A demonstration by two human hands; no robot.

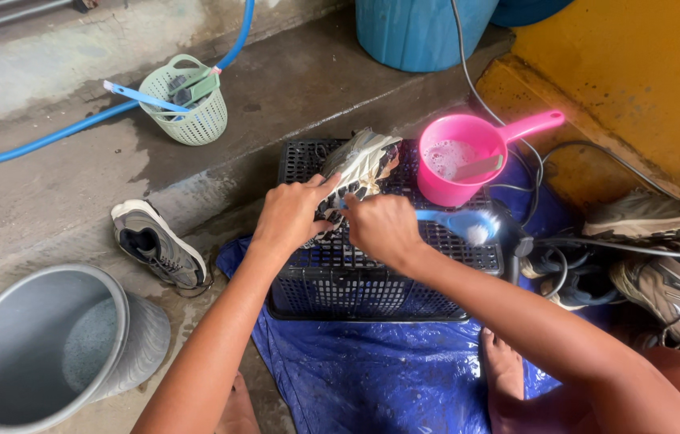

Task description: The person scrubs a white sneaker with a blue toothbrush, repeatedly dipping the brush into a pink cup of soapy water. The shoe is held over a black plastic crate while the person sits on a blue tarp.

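Note:
A grey and white sneaker [360,159] lies on an upturned black plastic crate [372,277]. My left hand [290,215] holds the sneaker's near end. My right hand [382,227] touches the shoe beside it and grips a blue brush [460,223], whose white bristled head points right. A pink ladle-shaped scoop [469,157] with foamy water stands on the crate's far right corner.
A grey bucket [51,345] with water stands at lower left, and a second sneaker [157,243] lies near it. A green basket [187,100] and blue hose [51,137] sit farther back. More shoes [661,221] and black cables lie right. Blue tarp [372,370] underlies the crate.

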